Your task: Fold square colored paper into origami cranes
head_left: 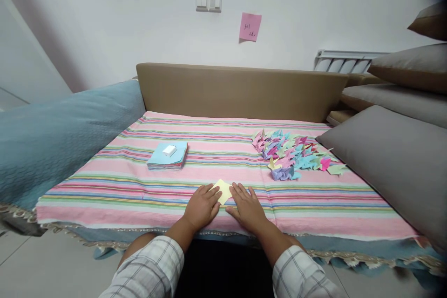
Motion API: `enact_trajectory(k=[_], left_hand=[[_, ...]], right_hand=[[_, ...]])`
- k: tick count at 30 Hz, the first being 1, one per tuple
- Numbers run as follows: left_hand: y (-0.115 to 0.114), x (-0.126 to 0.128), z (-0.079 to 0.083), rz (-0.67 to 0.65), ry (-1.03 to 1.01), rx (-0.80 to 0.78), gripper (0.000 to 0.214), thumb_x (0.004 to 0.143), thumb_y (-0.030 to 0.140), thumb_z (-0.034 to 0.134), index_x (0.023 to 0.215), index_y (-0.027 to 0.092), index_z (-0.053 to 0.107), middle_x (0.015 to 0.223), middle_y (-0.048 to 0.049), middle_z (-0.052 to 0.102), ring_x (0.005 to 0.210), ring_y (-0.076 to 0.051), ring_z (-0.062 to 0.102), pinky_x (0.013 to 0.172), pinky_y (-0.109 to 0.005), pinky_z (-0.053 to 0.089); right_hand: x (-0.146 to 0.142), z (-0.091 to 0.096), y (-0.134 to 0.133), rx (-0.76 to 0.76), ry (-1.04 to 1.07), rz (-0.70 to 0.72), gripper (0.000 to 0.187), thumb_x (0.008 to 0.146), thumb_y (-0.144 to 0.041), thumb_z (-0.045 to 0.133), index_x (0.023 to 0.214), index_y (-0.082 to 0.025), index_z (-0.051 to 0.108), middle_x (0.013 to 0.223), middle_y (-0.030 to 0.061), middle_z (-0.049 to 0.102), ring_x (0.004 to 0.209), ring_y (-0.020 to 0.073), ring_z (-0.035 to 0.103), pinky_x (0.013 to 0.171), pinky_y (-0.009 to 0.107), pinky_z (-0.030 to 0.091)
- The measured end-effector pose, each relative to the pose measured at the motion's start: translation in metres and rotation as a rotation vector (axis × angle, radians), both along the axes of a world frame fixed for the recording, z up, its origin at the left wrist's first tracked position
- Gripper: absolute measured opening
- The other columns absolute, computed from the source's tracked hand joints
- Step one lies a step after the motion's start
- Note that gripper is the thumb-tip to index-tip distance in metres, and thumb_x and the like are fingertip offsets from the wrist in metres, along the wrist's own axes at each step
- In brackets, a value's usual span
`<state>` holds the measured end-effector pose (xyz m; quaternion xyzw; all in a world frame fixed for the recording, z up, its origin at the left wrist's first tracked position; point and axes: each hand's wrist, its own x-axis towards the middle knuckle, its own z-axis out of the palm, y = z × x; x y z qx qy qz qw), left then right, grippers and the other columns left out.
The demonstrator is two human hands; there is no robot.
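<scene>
A small pale yellow piece of origami paper (223, 190) lies on the striped cloth with one corner pointing away from me, so it looks like a diamond. My left hand (203, 202) rests flat with its fingertips on the paper's left side. From the other side, my right hand (245, 205) lies flat too, its fingers at the right corner. Both hands have their fingers stretched out, and parts of the paper's edges are hidden under them.
Beyond my left hand sits a stack of coloured paper (168, 158) with a small white block (169, 150) on top. Several folded paper cranes (286, 153) are heaped at the right. Grey cushions (391, 158) border the right side, a brown backrest (240, 91) the back.
</scene>
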<state>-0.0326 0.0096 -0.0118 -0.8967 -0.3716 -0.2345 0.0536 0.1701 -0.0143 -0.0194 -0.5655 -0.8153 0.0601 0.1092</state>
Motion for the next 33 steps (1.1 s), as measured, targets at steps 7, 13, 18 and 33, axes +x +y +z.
enact_trajectory(k=[7,13,18,33], left_hand=[[-0.004,-0.007,0.001,0.068,-0.014,0.038,0.031,0.082,0.026,0.053,0.111,0.022,0.063,0.118,-0.0064,0.063,0.112,-0.027,0.052,0.095,-0.047,0.040],[-0.002,-0.012,0.000,0.118,-0.063,0.021,0.029,0.079,0.030,0.057,0.105,0.021,0.066,0.113,-0.0053,0.066,0.108,-0.027,0.055,0.094,-0.045,0.042],[0.006,-0.015,0.002,0.124,-0.083,-0.043,0.024,0.077,0.029,0.059,0.098,0.022,0.069,0.108,-0.0045,0.068,0.103,-0.024,0.058,0.093,-0.041,0.045],[0.017,-0.016,0.017,0.073,0.011,-0.085,0.022,0.084,0.025,0.057,0.105,0.020,0.059,0.109,-0.0076,0.063,0.100,-0.022,0.055,0.086,-0.036,0.046]], right_hand=[[-0.001,-0.001,-0.001,0.001,-0.001,-0.011,0.067,0.088,-0.058,0.036,0.142,-0.020,0.028,0.149,0.0074,0.023,0.138,0.0246,0.018,0.111,0.050,0.012],[-0.001,0.000,-0.001,0.006,0.001,-0.011,0.067,0.089,-0.059,0.032,0.142,-0.019,0.027,0.150,0.0068,0.022,0.138,0.0237,0.017,0.111,0.050,0.011],[-0.001,0.001,-0.001,0.001,0.000,-0.010,0.067,0.089,-0.059,0.032,0.142,-0.019,0.028,0.149,0.0078,0.023,0.138,0.0238,0.017,0.111,0.049,0.011],[-0.003,0.001,-0.002,0.021,0.031,-0.019,0.062,0.089,-0.059,0.034,0.140,-0.025,0.031,0.150,0.0058,0.024,0.138,0.0243,0.018,0.110,0.050,0.011]])
